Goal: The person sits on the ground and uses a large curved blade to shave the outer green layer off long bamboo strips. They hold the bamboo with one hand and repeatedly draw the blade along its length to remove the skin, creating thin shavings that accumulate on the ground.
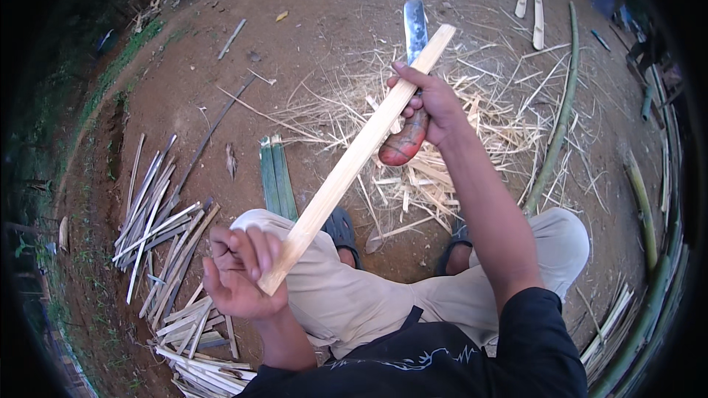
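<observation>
A long, pale split-bamboo strip [354, 151] slants across the middle, its upper end pointing away to the right. My right hand [440, 105] is closed around the handle of a large knife, with the strip pinched against it by thumb and fingers. The knife's shiny blade [415, 28] points away from me, partly behind the strip, and its rounded reddish handle end [404, 144] sticks out below the hand. At the strip's near end, my left hand [242, 273] is palm up with fingers apart and loosely bent. The strip's end lies against that palm, not gripped.
Thin shavings [501, 133] cover the dirt ahead. Green bamboo slats [276, 177] lie by my left sandal [341, 234]. Piles of split strips [166, 243] are at the left. A long green pole [564, 103] and thicker bamboo [641, 324] lie at the right.
</observation>
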A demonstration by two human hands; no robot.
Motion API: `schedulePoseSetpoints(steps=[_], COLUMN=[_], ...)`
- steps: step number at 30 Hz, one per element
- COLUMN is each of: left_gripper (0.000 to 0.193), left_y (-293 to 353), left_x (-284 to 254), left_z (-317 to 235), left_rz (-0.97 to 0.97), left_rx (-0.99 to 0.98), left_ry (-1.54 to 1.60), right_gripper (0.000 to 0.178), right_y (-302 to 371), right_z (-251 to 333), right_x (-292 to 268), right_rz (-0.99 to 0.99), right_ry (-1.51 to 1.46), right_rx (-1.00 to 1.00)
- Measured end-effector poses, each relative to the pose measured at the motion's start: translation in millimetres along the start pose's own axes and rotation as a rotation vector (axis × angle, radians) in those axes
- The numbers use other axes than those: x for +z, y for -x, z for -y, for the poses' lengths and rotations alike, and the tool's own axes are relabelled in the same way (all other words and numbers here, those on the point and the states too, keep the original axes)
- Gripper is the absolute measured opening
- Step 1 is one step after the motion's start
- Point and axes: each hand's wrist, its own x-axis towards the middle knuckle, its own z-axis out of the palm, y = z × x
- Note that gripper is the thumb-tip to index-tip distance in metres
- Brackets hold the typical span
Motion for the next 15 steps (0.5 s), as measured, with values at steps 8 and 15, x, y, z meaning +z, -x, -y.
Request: schedulePoseSetpoints(steps=[8, 15], left_gripper=[0.031, 0.026], left_y=[-54.6, -119.9], left_x=[22.3, 41.3], left_z=[27.7, 80.1], left_rz=[0.247, 0.134], left_rx=[-0.916, -0.921], left_ry=[-0.483, -0.062], right_gripper=[0.050, 0.054], right_y=[-16.6, -15.6], right_z=[109.4, 131.8], right_x=[69.2, 48.9], right_rz=[0.214, -0.081], right_ry=[0.502, 0.727], right_rx=[-0.288, -0.364])
